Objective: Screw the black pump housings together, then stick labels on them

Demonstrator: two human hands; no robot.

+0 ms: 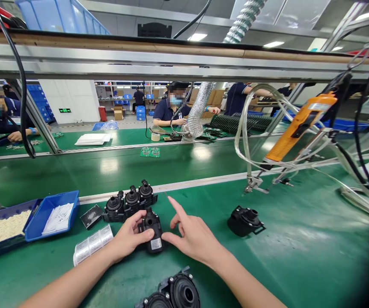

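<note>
My left hand grips a small black pump with a round port on top and a white label on its lower side. To its right my right hand is open, with index finger and thumb stretched out and apart; the thumb tip is close to the pump, and I cannot tell whether it touches. Behind the left hand several black pumps stand in a row. Two more pumps are partly in view at the bottom edge. Another pump lies tilted on the green bench, right of my hands.
A roll of clear labels and a small dark box lie by my left forearm. Left are blue trays of white parts. An orange electric screwdriver with tubing hangs at right. Green circuit boards lie beyond; co-workers sit opposite.
</note>
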